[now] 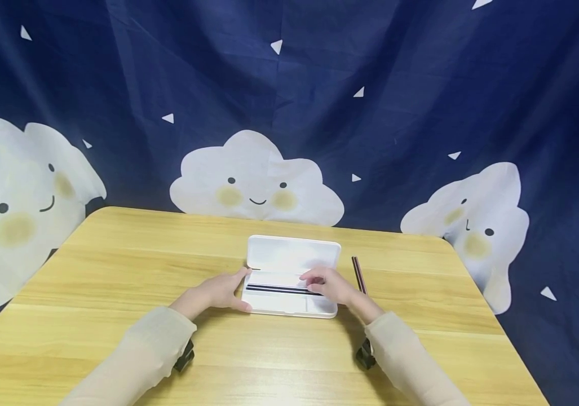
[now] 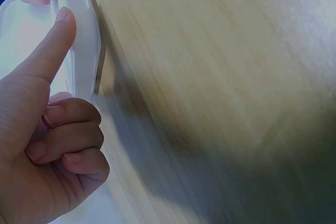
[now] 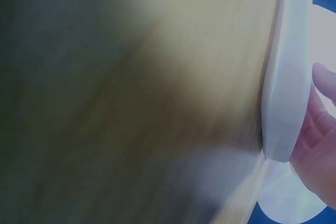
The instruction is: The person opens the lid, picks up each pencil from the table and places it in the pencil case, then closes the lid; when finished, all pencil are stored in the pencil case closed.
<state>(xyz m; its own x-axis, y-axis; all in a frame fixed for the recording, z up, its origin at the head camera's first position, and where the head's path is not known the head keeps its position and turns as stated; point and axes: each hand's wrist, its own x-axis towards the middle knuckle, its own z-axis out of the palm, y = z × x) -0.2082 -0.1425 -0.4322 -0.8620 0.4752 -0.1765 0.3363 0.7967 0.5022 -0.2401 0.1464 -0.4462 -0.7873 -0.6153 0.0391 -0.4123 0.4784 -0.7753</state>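
Note:
A white pencil case [image 1: 274, 305] lies with its lid [image 1: 294, 254] raised at the back. Two dark, pencil-like sticks [image 1: 276, 289] lie side by side along its tray. My left hand [image 1: 215, 290] grips the case's left end, thumb at the front corner and a finger at the back corner. In the left wrist view the thumb [image 2: 58, 35] lies along the front rim and the other fingers curl by the end. My right hand [image 1: 331, 283] reaches over the right end, fingers loosely bent, thumb close by the sticks' right tips, which it partly hides.
Two more dark, reddish sticks [image 1: 358, 274] lie on the wooden table [image 1: 167, 248] right of the case, partly behind the right forearm. Dark blue cloth [image 1: 319, 113] with smiling clouds hangs behind the table. Each wrist bears a black device [image 1: 365, 355].

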